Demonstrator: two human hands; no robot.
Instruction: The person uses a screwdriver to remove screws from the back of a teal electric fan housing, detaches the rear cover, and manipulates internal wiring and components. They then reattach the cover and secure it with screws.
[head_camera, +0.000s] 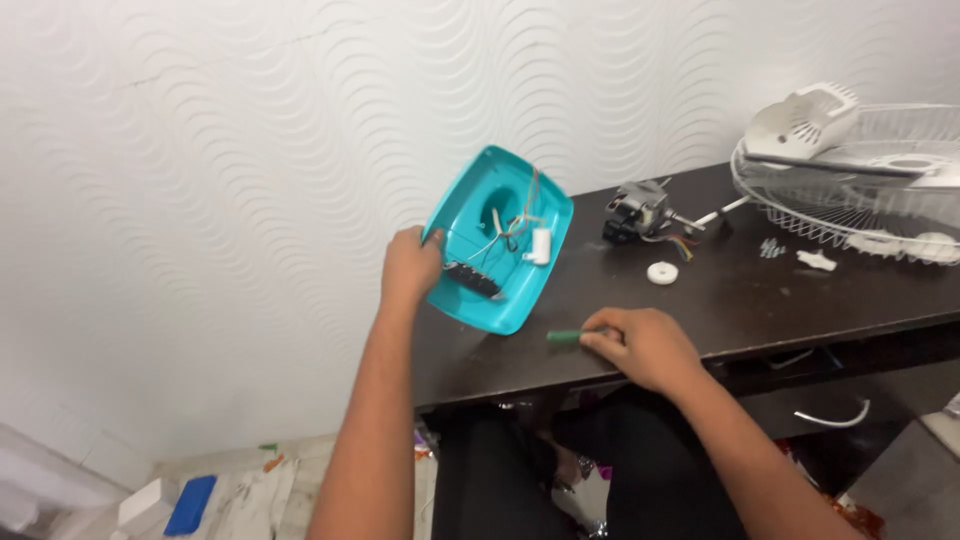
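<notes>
A: From the head camera, what is the turquoise piece?

B: A glossy turquoise plastic fan base cover, a rounded rectangle like a shallow tray, tipped up on its lower edge at the left end of the dark wooden worktop. Its hollow inside faces the camera, showing thin wires, a small white capacitor and a black switch strip.

A: Who holds it?

B: The left hand grips its left rim, fingers curled over the edge, forearm stretched up from below.

A: And the other hand?

B: The right hand lies knuckles up near the front edge of the worktop, fingers closed around a green-handled tool, probably a screwdriver; only the stubby handle end shows, pointing left, just beside the cover's lower corner.

A: What else is about?

B: Toward the back edge sits a small metal fan motor with coloured leads, and a white round plastic knob lies in front of it. At the right end rests a white wire fan guard with a white plastic housing on top, loose screws and a small white part beside it. Behind is a white wall with a wavy embossed texture. Nothing lies between the hands and the cover.
</notes>
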